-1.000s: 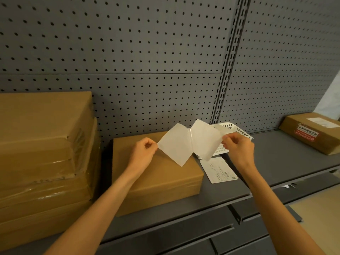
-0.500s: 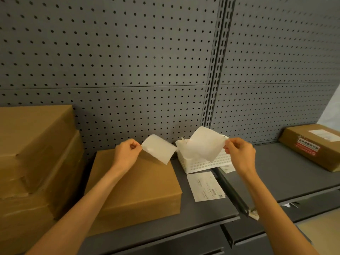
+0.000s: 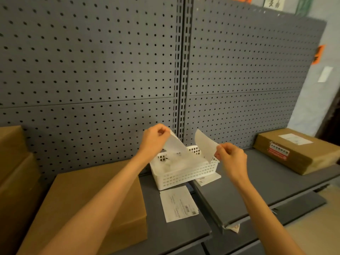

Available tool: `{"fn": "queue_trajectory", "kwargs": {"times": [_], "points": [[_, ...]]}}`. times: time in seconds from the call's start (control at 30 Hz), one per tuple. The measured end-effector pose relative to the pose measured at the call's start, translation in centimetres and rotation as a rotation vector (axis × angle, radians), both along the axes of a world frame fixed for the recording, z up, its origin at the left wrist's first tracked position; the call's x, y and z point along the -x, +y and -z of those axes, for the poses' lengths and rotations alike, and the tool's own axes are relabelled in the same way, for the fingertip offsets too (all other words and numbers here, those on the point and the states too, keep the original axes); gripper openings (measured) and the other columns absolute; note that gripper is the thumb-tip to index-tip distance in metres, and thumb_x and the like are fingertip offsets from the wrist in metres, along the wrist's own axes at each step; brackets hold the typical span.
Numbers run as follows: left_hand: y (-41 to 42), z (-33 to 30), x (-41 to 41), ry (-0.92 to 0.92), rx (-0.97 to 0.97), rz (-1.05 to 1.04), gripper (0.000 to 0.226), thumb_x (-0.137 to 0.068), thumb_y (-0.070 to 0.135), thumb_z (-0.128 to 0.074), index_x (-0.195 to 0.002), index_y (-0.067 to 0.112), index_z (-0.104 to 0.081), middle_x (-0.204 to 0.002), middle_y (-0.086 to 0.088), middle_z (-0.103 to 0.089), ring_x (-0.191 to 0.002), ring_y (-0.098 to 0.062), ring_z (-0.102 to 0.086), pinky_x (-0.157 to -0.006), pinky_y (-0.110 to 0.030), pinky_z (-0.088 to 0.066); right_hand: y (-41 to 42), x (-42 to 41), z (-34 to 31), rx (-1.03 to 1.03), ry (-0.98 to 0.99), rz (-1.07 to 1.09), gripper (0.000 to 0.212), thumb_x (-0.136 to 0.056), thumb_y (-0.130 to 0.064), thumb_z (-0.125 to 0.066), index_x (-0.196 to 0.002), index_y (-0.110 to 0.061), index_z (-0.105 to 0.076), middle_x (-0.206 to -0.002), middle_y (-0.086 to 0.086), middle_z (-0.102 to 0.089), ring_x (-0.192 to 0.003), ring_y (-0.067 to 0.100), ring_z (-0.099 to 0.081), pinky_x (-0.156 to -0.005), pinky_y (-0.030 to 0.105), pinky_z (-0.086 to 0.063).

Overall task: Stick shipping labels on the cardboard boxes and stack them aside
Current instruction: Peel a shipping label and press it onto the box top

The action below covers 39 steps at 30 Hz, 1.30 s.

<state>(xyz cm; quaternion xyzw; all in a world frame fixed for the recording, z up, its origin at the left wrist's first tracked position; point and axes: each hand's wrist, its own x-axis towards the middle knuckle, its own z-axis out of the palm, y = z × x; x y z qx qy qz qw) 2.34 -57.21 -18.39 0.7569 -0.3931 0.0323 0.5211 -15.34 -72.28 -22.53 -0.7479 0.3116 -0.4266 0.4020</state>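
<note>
Pegboard wall (image 3: 92,70) closes the back edge of the gray shelf (image 3: 239,196). Landmark: white basket (image 3: 184,173), standing at the seam between the two shelf boards.

Left of the basket, a stack of cardboard boxes (image 3: 12,172) runs past the frame edge. Between stack and basket lies one plain box (image 3: 88,205), its right edge close to the basket, top face bare under my left forearm. Well right of the basket, a labelled box (image 3: 294,150) sits at the far end; bare shelf lies open between them.

In front of the basket, a printed label (image 3: 178,205) lies flat near the shelf lip.

Above the basket: left hand (image 3: 154,140) pinches a white sheet (image 3: 174,144) by its top corner; right hand (image 3: 231,157) pinches a second sheet (image 3: 204,144) by its lower edge. The two sheets are apart. Which one is label and which backing, I cannot tell.
</note>
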Motion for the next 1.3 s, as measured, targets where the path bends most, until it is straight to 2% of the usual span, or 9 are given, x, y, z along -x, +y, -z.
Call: {"fn": "queue_trajectory", "kwargs": {"times": [0.13, 0.27, 0.43, 0.53, 0.67, 0.83, 0.97, 1.17, 1.3], "points": [[-3.1, 1.1, 0.0, 0.002, -0.044, -0.029, 0.017, -0.091, 0.013, -0.056, -0.076, 0.006, -0.063, -0.075, -0.011, -0.065, -0.065, -0.018, -0.054, -0.063, -0.027, -0.045, -1.3, 0.6, 0.1, 0.019, 0.010, 0.005, 0.018, -0.089, -0.014, -0.055, -0.078, -0.009, -0.068, -0.076, 0.012, -0.070, -0.068, 0.031, -0.063, -0.054, 0.035, -0.048], [-4.0, 4.6, -1.0, 0.035, -0.173, -0.118, 0.015, -0.089, 0.013, -0.058, -0.078, 0.008, -0.066, -0.070, -0.004, -0.064, -0.056, -0.008, -0.052, -0.049, -0.014, -0.040, -2.1, 1.1, 0.1, 0.032, 0.004, 0.005, 0.018, -0.090, -0.014, -0.054, -0.080, -0.011, -0.070, -0.073, 0.001, -0.069, -0.065, 0.015, -0.059, -0.051, 0.015, -0.041], [-3.8, 7.2, -2.2, 0.067, -0.319, -0.169, 0.021, -0.087, 0.015, -0.059, -0.067, 0.010, -0.056, -0.061, -0.001, -0.055, -0.055, -0.013, -0.047, -0.053, -0.030, -0.041, -2.6, 1.0, 0.2, 0.044, -0.001, -0.005, 0.018, -0.090, -0.014, -0.055, -0.082, -0.009, -0.070, -0.075, 0.002, -0.070, -0.065, 0.011, -0.060, -0.051, 0.013, -0.042], [-3.6, 7.8, -2.2, 0.037, -0.387, -0.191, 0.036, -0.087, 0.015, -0.058, -0.057, 0.015, -0.039, -0.055, 0.001, -0.041, -0.049, -0.011, -0.033, -0.047, -0.026, -0.028, -2.7, 0.7, 0.2, 0.037, -0.005, -0.008, 0.018, -0.090, -0.013, -0.055, -0.079, -0.007, -0.069, -0.071, 0.007, -0.068, -0.061, 0.014, -0.053, -0.048, 0.014, -0.038], [-3.4, 8.2, -2.3, 0.054, -0.399, -0.189, 0.028, -0.086, 0.017, -0.060, -0.061, 0.014, -0.048, -0.061, 0.000, -0.052, -0.056, -0.014, -0.044, -0.052, -0.028, -0.036, -2.5, 0.2, 0.4, 0.019, 0.003, -0.035, 0.018, -0.090, -0.016, -0.056, -0.080, -0.010, -0.069, -0.074, 0.008, -0.069, -0.064, 0.021, -0.057, -0.051, 0.019, -0.041], [-2.6, 6.5, -1.9, 0.037, -0.292, -0.170, 0.014, -0.089, 0.023, -0.061, -0.077, 0.017, -0.064, -0.073, 0.006, -0.061, -0.072, -0.012, -0.057, -0.059, -0.024, -0.044, -1.4, -0.7, -0.2, 0.006, -0.044, -0.071, 0.016, -0.089, -0.014, -0.056, -0.078, -0.012, -0.068, -0.076, 0.009, -0.070, -0.078, 0.037, -0.064, -0.062, 0.046, -0.053], [-1.0, 4.1, -1.7, 0.112, -0.223, -0.162, 0.011, -0.089, 0.020, -0.060, -0.082, 0.018, -0.068, -0.079, 0.006, -0.065, -0.078, -0.011, -0.059, -0.072, -0.027, -0.046, 0.5, -2.6, -1.6, 0.020, -0.065, -0.141, 0.017, -0.091, -0.015, -0.056, -0.078, -0.010, -0.067, -0.074, 0.016, -0.066, -0.061, 0.021, -0.053, -0.055, 0.032, -0.045], [2.9, 0.2, 0.1, 0.577, 0.036, 0.045, 0.022, -0.095, 0.027, -0.054, -0.095, 0.009, -0.068, -0.091, -0.009, -0.071, -0.079, -0.016, -0.066, -0.070, -0.020, -0.055, 5.5, -6.5, -2.6, 0.164, -0.066, -0.228, 0.014, -0.093, -0.016, -0.056, -0.088, -0.020, -0.068, -0.065, -0.001, -0.064, -0.053, 0.002, -0.052, -0.053, 0.014, -0.040], [5.9, 0.0, 0.4, 0.675, 0.109, 0.096, 0.027, -0.095, 0.033, -0.053, -0.099, 0.010, -0.066, -0.097, -0.007, -0.072, -0.090, -0.019, -0.070, -0.074, -0.021, -0.056, 9.4, -8.3, -1.6, 0.321, -0.019, -0.327, 0.015, -0.092, -0.013, -0.056, -0.092, -0.011, -0.071, -0.074, 0.001, -0.066, -0.067, 0.012, -0.057, -0.061, 0.023, -0.042]]}}
